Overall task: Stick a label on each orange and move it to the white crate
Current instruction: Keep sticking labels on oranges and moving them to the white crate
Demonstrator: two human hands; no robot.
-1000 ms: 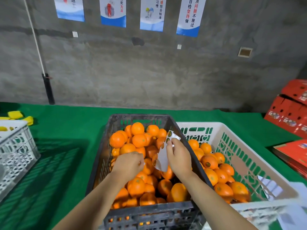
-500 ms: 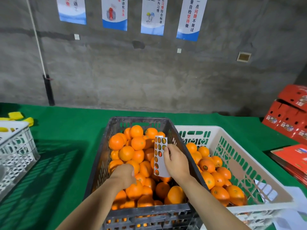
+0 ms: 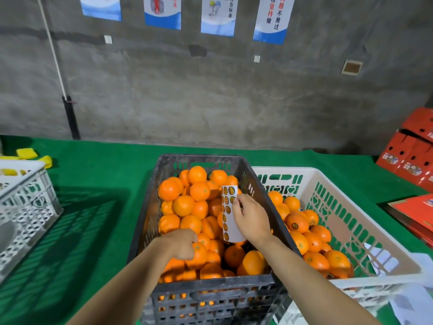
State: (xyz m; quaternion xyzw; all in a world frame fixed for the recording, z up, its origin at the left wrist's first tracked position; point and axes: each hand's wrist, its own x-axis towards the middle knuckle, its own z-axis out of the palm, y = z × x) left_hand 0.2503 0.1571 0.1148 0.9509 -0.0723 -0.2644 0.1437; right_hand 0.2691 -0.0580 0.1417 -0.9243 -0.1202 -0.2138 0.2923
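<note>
1. While the left hand (image 3: pixel 181 245) curls its fingers over an orange (image 3: pixel 199 254), that fruit lies among the heap in the near half of the dark grey crate (image 3: pixel 199 158).
2. Above the heap, the right hand (image 3: pixel 251 219) holds a label sheet (image 3: pixel 227 215) upright, thumb and fingertips pinching near its top.
3. Touching the grey one's right side stands the white crate (image 3: pixel 328 174), partly filled; a labelled orange (image 3: pixel 297 224) lies on top there.
4. Both crates rest on a green table cover (image 3: pixel 105 174).
</note>
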